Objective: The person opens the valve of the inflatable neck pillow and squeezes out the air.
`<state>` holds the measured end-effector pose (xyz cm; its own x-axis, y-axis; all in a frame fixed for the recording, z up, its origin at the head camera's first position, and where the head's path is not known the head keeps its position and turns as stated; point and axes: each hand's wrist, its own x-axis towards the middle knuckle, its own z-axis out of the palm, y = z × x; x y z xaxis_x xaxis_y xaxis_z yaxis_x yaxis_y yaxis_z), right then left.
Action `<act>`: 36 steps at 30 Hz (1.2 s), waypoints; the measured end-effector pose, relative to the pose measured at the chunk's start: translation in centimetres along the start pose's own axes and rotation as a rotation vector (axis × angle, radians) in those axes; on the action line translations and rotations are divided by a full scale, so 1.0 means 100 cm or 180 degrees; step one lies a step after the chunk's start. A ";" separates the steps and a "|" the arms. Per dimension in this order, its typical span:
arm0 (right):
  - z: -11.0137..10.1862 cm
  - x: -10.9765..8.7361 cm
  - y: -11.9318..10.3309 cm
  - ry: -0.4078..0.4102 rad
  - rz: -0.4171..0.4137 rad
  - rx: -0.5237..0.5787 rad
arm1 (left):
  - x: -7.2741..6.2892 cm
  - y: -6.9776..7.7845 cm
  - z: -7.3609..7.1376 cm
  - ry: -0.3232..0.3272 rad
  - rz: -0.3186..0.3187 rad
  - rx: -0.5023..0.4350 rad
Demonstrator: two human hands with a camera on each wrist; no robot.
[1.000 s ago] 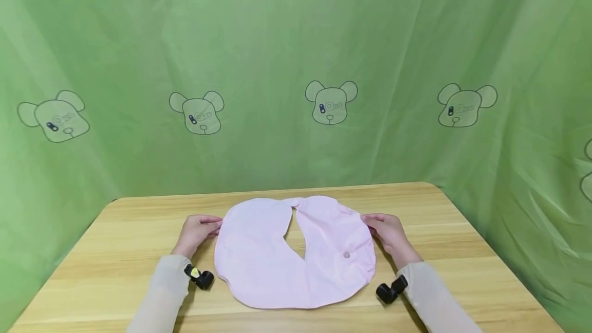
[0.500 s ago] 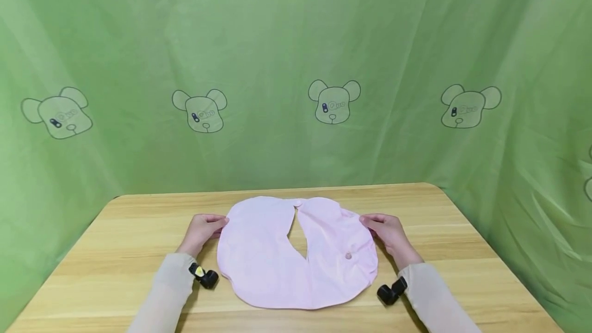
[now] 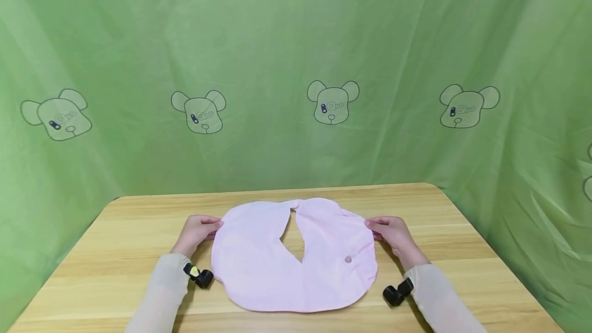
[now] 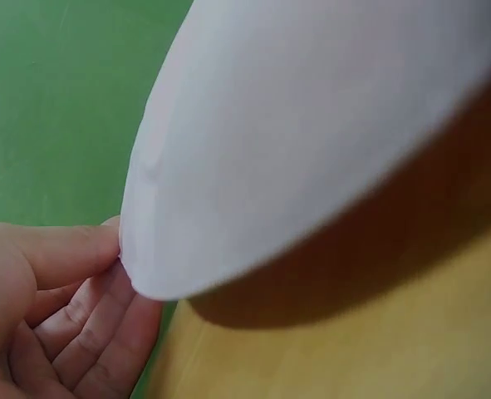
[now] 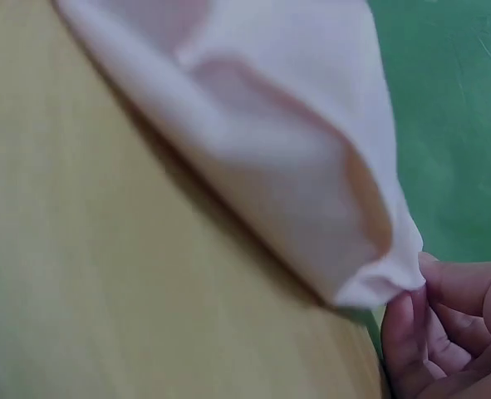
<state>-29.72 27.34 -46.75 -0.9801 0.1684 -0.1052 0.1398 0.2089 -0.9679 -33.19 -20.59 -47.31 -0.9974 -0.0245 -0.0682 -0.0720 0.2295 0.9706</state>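
Note:
A limp, deflated pink neck pillow [image 3: 259,256] is spread out over the table, with a slit-like neck opening in its middle. Its two ends meet at the far side. A small round valve [image 3: 348,259] shows on its right half, where the surface is creased. My left hand [image 3: 196,233] pinches the left edge between thumb and fingers; in the left wrist view that edge [image 4: 228,166] stands raised over the table. On the opposite side my right hand [image 3: 393,235] pinches the right edge, and the right wrist view shows the material [image 5: 287,166] folded and puckered at the fingertips.
The wooden table [image 3: 115,271] has rounded far corners. Behind and beside it hangs a green curtain [image 3: 263,40] printed with bear heads. A black wrist camera [image 3: 200,275] is strapped to the left wrist, and another black camera [image 3: 396,293] to the right.
Over the last half second my hands have moved slightly apart, the left one leftward and the right one rightward. The pillow looks a little wider and its neck opening has spread.

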 end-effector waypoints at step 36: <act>0.034 0.038 -0.022 -0.0165 -0.0607 -0.1112 | 0.034 0.019 -0.002 -0.0294 0.0073 0.0152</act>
<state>-34.24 24.20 -45.80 -0.9977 0.0480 0.0488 -0.0145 0.5483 -0.8361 -36.67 -20.40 -45.65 -0.9951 0.0706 -0.0693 -0.0473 0.2752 0.9602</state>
